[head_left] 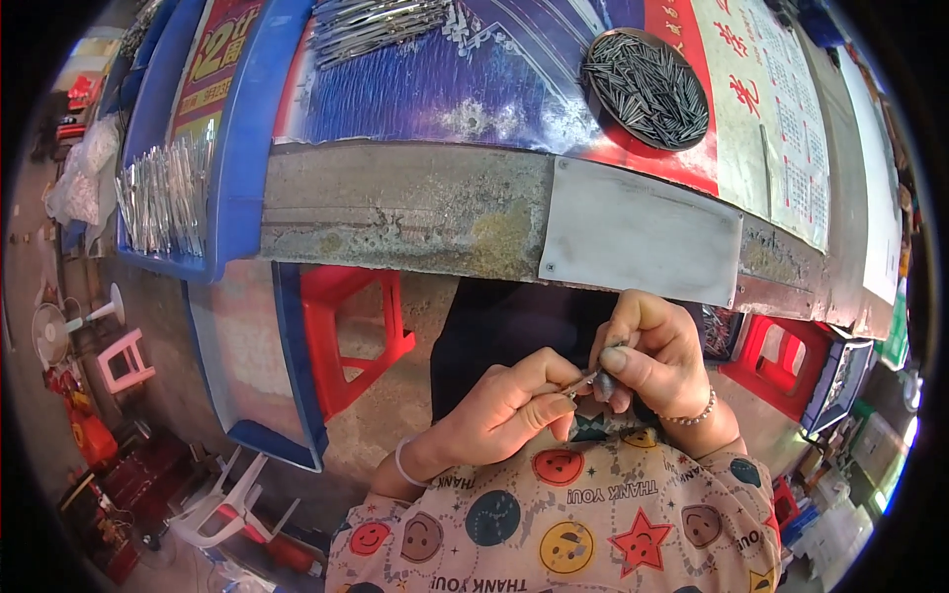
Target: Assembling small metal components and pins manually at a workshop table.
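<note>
Nearest the camera lies a patterned apron with round faces and stars, covering the person's lap. Just above the apron, the left hand and the right hand meet over a small metal piece. The left hand's fingers pinch a thin end of the piece, and the right hand's fingers are clenched around its other end, thumb pressed on top. The piece is too small to make out its shape. A pale band circles the left wrist; a beaded bracelet sits on the right wrist.

Beyond the hands runs the worn grey edge of the surface, with a plain metal plate screwed on directly above the hands. Farther back on the surface, above the plate, a round dish holds a heap of thin metal pins. To the left of the dish lies a pile of shiny metal strips. Red plastic stools stand on the floor, below the surface, left of the hands.
</note>
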A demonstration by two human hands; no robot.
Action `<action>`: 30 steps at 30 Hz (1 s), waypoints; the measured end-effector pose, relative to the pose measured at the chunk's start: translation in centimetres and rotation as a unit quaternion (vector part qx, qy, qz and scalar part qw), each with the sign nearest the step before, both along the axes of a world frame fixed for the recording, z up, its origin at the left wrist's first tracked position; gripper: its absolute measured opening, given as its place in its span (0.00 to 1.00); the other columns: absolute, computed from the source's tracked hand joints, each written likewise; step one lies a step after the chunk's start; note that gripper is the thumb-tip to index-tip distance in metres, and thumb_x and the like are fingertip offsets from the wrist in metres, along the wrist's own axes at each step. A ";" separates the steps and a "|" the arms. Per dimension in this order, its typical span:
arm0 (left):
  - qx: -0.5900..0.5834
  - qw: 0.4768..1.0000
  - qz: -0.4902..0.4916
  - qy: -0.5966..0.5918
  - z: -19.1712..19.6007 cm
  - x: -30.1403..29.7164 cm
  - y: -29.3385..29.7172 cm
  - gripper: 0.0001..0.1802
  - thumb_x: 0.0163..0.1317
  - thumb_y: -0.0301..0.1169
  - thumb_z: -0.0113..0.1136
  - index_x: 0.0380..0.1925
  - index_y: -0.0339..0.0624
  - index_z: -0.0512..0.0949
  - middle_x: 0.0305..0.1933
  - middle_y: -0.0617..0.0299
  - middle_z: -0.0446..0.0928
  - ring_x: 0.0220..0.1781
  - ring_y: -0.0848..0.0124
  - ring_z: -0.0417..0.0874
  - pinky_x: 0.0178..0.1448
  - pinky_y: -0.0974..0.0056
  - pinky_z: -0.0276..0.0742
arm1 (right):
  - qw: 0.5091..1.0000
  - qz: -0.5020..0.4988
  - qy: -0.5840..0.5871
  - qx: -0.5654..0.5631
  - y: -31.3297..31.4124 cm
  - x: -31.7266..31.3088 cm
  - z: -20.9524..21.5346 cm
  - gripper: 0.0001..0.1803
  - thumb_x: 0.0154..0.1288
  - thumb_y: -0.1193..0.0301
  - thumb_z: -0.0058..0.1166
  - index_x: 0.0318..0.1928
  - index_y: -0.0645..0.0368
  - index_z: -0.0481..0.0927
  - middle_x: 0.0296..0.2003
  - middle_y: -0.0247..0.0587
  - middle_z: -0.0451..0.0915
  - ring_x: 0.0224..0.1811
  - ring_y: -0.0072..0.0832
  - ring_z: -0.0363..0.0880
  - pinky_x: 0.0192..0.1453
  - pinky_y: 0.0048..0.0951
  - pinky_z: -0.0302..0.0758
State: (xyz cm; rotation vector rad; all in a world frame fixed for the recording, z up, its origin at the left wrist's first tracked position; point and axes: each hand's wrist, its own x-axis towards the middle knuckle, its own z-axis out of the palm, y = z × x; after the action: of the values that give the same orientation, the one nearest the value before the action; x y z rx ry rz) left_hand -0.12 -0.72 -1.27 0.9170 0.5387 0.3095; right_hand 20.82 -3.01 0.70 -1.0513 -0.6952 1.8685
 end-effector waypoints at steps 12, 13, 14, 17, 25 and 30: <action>0.550 0.806 0.180 0.127 -2.2 1.2 -1.6 0.19 0.52 0.16 0.61 0.46 0.30 0.73 0.28 0.55 0.79 0.23 0.64 0.82 0.24 0.66 0.75 | 0.999 -0.037 -0.022 -0.014 -0.7 -0.8 -0.4 0.07 0.69 0.74 0.52 0.35 0.63 0.68 0.25 0.38 0.79 0.20 0.15 0.74 0.25 0.15 0.71; 0.584 0.776 0.197 0.134 -2.4 1.4 -1.5 0.20 0.51 0.16 0.61 0.47 0.30 0.73 0.29 0.54 0.79 0.24 0.64 0.82 0.25 0.66 0.76 | 0.999 -0.042 0.000 -0.017 -0.6 -0.8 -0.5 0.07 0.69 0.74 0.51 0.35 0.63 0.68 0.25 0.38 0.79 0.20 0.15 0.74 0.25 0.16 0.71; 0.616 0.745 0.213 0.141 -2.6 1.5 -1.5 0.21 0.50 0.16 0.62 0.47 0.30 0.72 0.29 0.54 0.79 0.24 0.64 0.82 0.25 0.66 0.76 | 0.998 -0.048 0.022 -0.020 -0.7 -0.9 -0.6 0.07 0.69 0.73 0.51 0.35 0.63 0.68 0.25 0.38 0.79 0.20 0.15 0.74 0.26 0.16 0.71; 0.621 0.740 0.216 0.141 -2.7 1.6 -1.3 0.22 0.49 0.16 0.62 0.47 0.29 0.72 0.30 0.53 0.79 0.25 0.64 0.82 0.25 0.66 0.76 | 0.997 -0.069 0.026 -0.024 -0.8 -1.0 -0.9 0.07 0.69 0.73 0.51 0.36 0.62 0.68 0.25 0.38 0.79 0.20 0.15 0.74 0.26 0.15 0.71; 0.619 0.740 0.223 0.143 -3.0 1.3 -1.9 0.23 0.48 0.17 0.62 0.47 0.28 0.73 0.32 0.52 0.79 0.24 0.64 0.81 0.25 0.65 0.76 | 0.996 -0.048 -0.059 0.048 -1.2 -1.4 -0.5 0.07 0.70 0.74 0.50 0.36 0.63 0.68 0.26 0.38 0.79 0.22 0.15 0.75 0.25 0.15 0.71; 0.643 0.723 0.204 0.150 -3.2 0.9 -1.7 0.24 0.47 0.17 0.61 0.48 0.28 0.73 0.33 0.51 0.79 0.23 0.65 0.79 0.24 0.66 0.74 | 0.997 -0.048 -0.065 0.008 -1.3 -1.4 -0.5 0.10 0.68 0.73 0.51 0.34 0.63 0.64 0.25 0.46 0.77 0.17 0.19 0.72 0.22 0.17 0.70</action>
State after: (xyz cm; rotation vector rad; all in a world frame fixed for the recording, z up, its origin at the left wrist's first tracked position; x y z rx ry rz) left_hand 0.77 -2.43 -4.44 2.2443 0.8294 1.0228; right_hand 19.38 -4.29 0.22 -1.1839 -0.7203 1.7207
